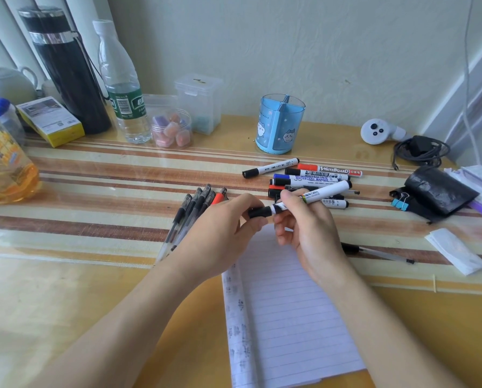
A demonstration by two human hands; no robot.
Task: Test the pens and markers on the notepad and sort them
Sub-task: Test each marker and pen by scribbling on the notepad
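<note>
I have the whiteboard marker (pixel 328 191) held in both hands, just above the top edge of the notepad (pixel 290 317) and tilted, with the capped end lower and to the left. My left hand (pixel 220 222) has thumb and fingers curled round the black cap (pixel 259 212). My right hand (pixel 308 228) pinches the white barrel between thumb and fingertips, and the rear of the barrel sticks out past the knuckles. The cap appears seated on the barrel, and the lined page shows no test strokes that I can make out, so I judge the step in hand to be uncapping before the test. The next move calls for a straight pull along the marker's axis, with the right hand steadying the barrel, and then bringing the tip down onto the open page. The untested marker pile (pixel 315 176) lies just behind my hands, and the gel pens (pixel 195 208) are fanned out beside my left hand. The blue pen holder (pixel 279 124) stands further back, a likely sorting destination.
</note>
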